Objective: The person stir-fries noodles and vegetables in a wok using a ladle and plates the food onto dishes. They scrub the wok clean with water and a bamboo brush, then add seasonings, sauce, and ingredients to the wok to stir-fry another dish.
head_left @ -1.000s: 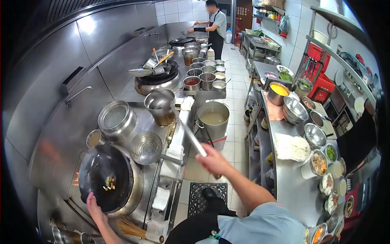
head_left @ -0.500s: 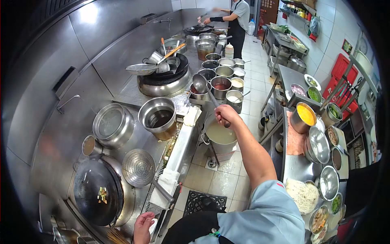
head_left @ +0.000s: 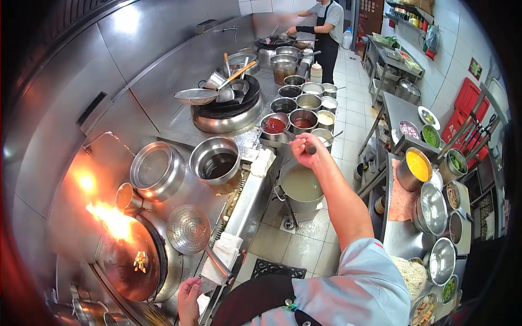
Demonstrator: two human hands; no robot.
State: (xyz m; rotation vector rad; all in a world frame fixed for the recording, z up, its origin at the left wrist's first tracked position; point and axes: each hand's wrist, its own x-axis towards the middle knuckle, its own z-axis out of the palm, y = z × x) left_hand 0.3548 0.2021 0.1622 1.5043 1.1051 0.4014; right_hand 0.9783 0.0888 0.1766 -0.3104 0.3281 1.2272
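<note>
My right hand [head_left: 305, 150] is wrapped round the handle of a ladle, whose bowl is down in the pot of red sauce [head_left: 273, 126] among the seasoning pots. Low in the view, my left hand [head_left: 189, 296] hangs near the stove's front edge, fingers partly curled; whether it holds anything is unclear. To its left sits a black wok [head_left: 122, 271] with small chopped pieces [head_left: 140, 261] in it. A tall orange flame [head_left: 113, 220] burns at the wok's far rim. The perforated strainer [head_left: 188, 229] lies right of the wok, beside a folded white cloth [head_left: 223, 258].
A pot of dark liquid [head_left: 215, 163] and a lidded steel pot [head_left: 156, 171] stand on the stove. A large stockpot [head_left: 300, 185] is below my right forearm. Bowls of ingredients line the right counter [head_left: 399, 233]. A co-worker [head_left: 326, 32] stands at the far wok.
My right hand has carried the ladle from the near stove to the sauce pots, and its bowl has dipped into red sauce. My left hand has left the wok's rim. A flame has flared up.
</note>
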